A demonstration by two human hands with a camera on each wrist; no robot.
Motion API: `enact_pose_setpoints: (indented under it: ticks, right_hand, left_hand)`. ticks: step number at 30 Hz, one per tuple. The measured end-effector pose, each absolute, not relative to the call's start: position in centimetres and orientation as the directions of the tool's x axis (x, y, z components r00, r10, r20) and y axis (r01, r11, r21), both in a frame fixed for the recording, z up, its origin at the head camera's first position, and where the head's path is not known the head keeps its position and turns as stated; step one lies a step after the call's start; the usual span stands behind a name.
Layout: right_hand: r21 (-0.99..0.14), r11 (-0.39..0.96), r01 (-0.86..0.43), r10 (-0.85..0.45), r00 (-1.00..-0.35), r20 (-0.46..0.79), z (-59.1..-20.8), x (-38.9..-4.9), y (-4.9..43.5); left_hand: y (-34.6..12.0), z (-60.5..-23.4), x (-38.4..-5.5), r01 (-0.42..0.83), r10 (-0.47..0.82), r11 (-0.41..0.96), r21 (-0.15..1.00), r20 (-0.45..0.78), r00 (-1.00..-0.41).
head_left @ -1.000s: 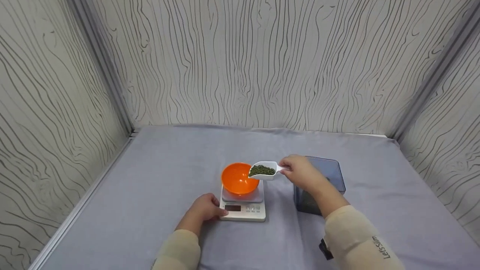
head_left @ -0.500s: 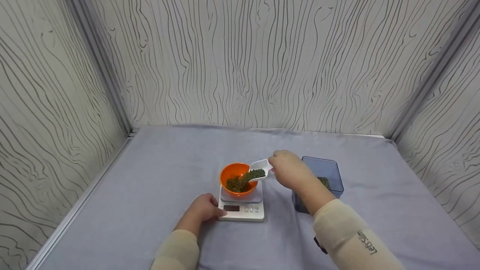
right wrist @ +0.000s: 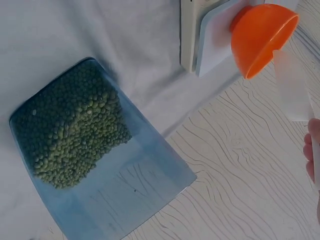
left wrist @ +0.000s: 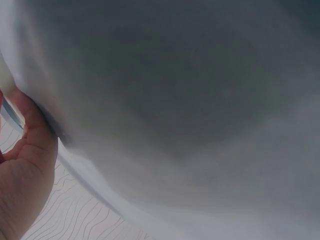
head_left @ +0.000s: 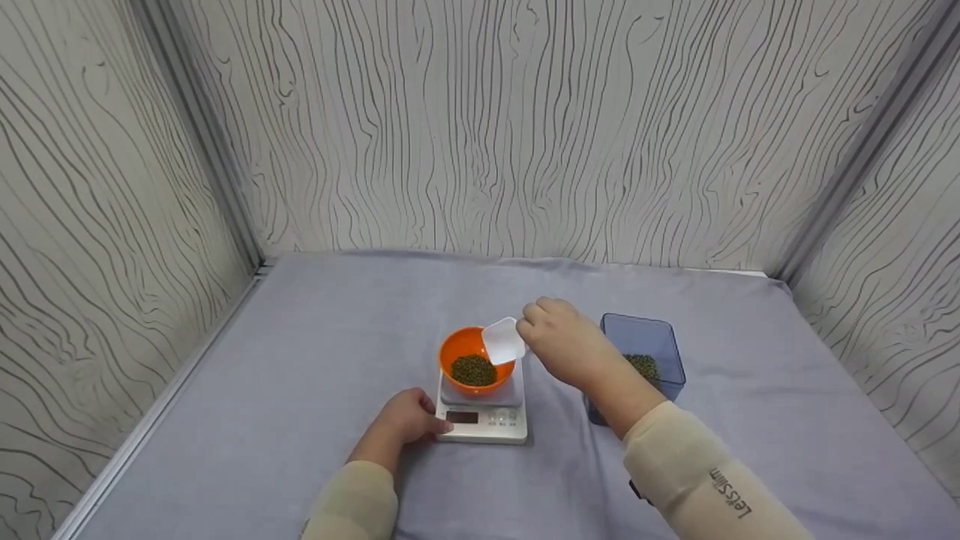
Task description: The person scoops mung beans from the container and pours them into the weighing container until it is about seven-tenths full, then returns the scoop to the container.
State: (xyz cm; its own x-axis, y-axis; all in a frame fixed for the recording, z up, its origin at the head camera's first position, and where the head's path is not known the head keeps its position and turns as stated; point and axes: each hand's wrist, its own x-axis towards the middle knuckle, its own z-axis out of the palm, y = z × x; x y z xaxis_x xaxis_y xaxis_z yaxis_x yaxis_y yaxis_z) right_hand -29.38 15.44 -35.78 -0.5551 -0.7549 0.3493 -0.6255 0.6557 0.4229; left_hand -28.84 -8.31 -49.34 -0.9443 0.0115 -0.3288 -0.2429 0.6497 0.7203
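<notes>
In the head view my right hand [head_left: 564, 339] grips the handle of a white scoop [head_left: 503, 341], tipped over the right rim of an orange bowl [head_left: 458, 349]. Green mung beans [head_left: 473, 370] lie heaped in the bowl. Under it stands a white kitchen scale [head_left: 480, 430] with a dark display and several buttons. My left hand [head_left: 409, 417] holds the scale's front left corner, thumb on top. In the right wrist view, the scoop [right wrist: 291, 82] meets the rim of the bowl [right wrist: 260, 37], and my right fingers [right wrist: 311, 150] show at the edge.
A clear bluish container [head_left: 651, 334] stands right of the scale, partly behind my right forearm. More mung beans [right wrist: 82, 135] fill its lower part. Grey cloth [head_left: 360, 315] covers the table, with wood-patterned panels [head_left: 480, 135] at the back and sides.
My right hand has moved left and turned the scoop over. The beans have poured from the scoop into the bowl, which held none a second ago. My left hand has stayed on the scale.
</notes>
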Motion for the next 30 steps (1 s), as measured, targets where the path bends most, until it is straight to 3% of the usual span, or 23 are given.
enact_pose_setpoints:
  ticks: [9,17,22,30]
  right_hand:
    - [0.113,0.76,-0.64,-0.616,-0.653,0.441,-34.0,-29.5,20.5]
    - [-0.018,0.859,-0.512,-0.494,-0.837,0.235,-30.3,-28.5,26.3]
    - [0.062,0.913,-0.404,-0.409,-0.906,0.114,-29.3,-28.1,27.9]
    - [0.393,0.853,-0.343,-0.403,-0.912,0.078,-32.3,-27.7,25.8]
  left_hand:
    - [-8.2,-49.5,-29.1,-0.262,0.006,0.64,0.723,-0.345,-0.939]
    - [-8.4,-49.4,-28.9,-0.249,0.014,0.642,0.725,-0.337,-0.941]
    - [-8.4,-49.4,-28.9,-0.22,0.03,0.646,0.731,-0.313,-0.949]
    - [-8.4,-49.8,-29.1,-0.242,0.018,0.64,0.729,-0.329,-0.944]
